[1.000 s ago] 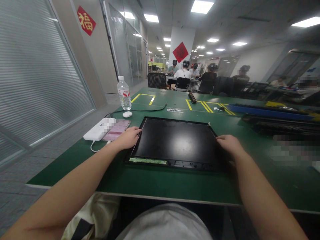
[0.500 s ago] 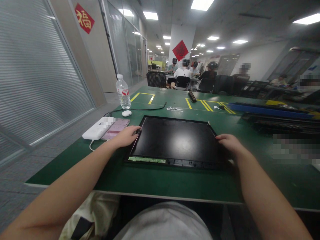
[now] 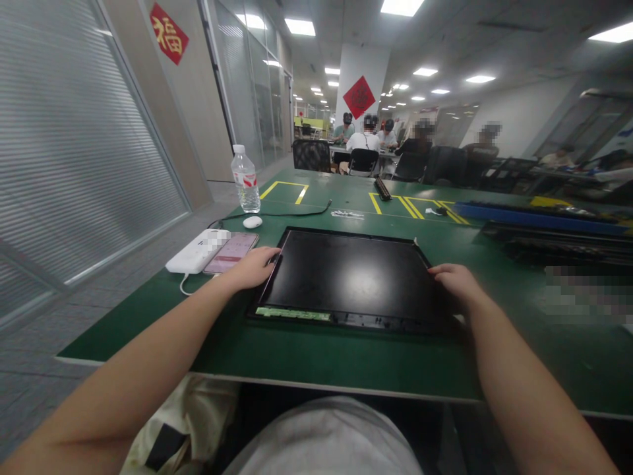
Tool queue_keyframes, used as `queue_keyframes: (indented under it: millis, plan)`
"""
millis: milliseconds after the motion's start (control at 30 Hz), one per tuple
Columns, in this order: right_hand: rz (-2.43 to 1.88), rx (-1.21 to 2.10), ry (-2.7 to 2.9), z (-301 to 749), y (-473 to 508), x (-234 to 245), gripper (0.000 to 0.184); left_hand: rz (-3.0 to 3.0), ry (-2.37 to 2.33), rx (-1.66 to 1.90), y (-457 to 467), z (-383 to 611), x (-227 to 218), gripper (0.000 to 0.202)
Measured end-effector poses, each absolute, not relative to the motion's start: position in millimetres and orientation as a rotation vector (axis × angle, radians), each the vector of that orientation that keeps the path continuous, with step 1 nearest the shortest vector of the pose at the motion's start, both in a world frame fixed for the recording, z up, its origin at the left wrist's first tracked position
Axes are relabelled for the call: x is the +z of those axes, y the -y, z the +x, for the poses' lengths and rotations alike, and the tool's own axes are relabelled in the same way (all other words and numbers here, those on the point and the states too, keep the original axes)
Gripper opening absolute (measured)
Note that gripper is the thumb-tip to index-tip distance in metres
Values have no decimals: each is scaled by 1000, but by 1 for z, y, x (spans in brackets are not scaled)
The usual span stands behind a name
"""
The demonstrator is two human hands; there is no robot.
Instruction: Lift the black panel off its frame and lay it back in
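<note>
A flat black display panel [image 3: 346, 274] lies face up on the green table [image 3: 316, 356], with a green circuit strip along its near edge. My left hand [image 3: 252, 268] rests on the panel's left edge, fingers curled over it. At the right edge my right hand [image 3: 457, 284] lies with its fingers bent onto the frame. Both hands grip the panel's sides, and the panel sits flat on the table.
Left of the panel lie a phone [image 3: 231, 251] and a white power bank [image 3: 196, 251]. Behind them are a white earbud case [image 3: 252, 222], a water bottle [image 3: 246, 179] and a black cable [image 3: 291, 213]. Black and blue trays [image 3: 544, 227] fill the right side. Several people sit at the far tables.
My hands and the panel stay as they were. The view has shifted slightly.
</note>
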State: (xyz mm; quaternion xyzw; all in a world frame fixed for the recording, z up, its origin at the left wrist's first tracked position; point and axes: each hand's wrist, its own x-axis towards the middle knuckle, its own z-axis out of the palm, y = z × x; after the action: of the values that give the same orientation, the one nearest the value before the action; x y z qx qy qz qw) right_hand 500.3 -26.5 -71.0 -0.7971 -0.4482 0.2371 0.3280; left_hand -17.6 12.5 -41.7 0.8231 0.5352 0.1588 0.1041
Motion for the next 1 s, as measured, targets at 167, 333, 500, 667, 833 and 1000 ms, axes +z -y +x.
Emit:
queue_keyframes:
  millis: [167, 333, 500, 667, 833, 1000]
  plan:
    - [-2093, 542, 1230, 501, 25, -73, 31, 2392, -1616, 426, -14, -18, -46, 57]
    - [-2117, 523, 1231, 500, 25, -72, 32, 2194, -1546, 531, -13, -22, -46, 61]
    - [-2141, 522, 1237, 498, 25, -67, 32, 1890, -1374, 838, -9, -17, -37, 67]
    - [-2139, 507, 1251, 499, 25, -66, 30, 1315, -1162, 1104, -1, -5, -26, 61]
    - [-2115, 514, 1244, 500, 26, -68, 29, 1104, -1121, 1181, 1, -2, -23, 52]
    - [-2128, 495, 1247, 494, 28, -62, 28, 1019, -1128, 1211, 1, 0, -22, 49]
